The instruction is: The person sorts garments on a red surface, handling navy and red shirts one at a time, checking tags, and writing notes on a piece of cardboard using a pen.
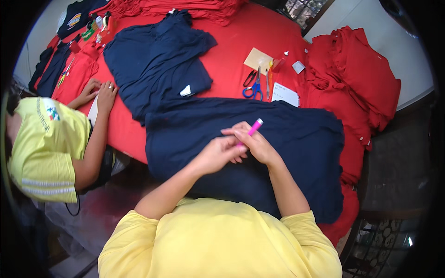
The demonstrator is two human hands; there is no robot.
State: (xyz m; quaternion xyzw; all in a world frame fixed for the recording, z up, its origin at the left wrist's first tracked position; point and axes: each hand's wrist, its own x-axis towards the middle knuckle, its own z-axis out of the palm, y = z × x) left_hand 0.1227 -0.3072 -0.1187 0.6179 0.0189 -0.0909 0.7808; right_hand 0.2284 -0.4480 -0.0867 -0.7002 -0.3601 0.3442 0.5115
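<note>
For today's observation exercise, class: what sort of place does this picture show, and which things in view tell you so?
Probably a small garment workshop. Stacks of red garments and navy garments cover a red table, blue-handled scissors lie among paper tags, and the right hand holds a pink marker over navy cloth.

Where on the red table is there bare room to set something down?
Bare red table shows between the upper navy garment and the blue scissors, and by the co-worker's hands left of the near navy cloth. It is crowded around the scissors and paper slips, and at the red pile.
</note>
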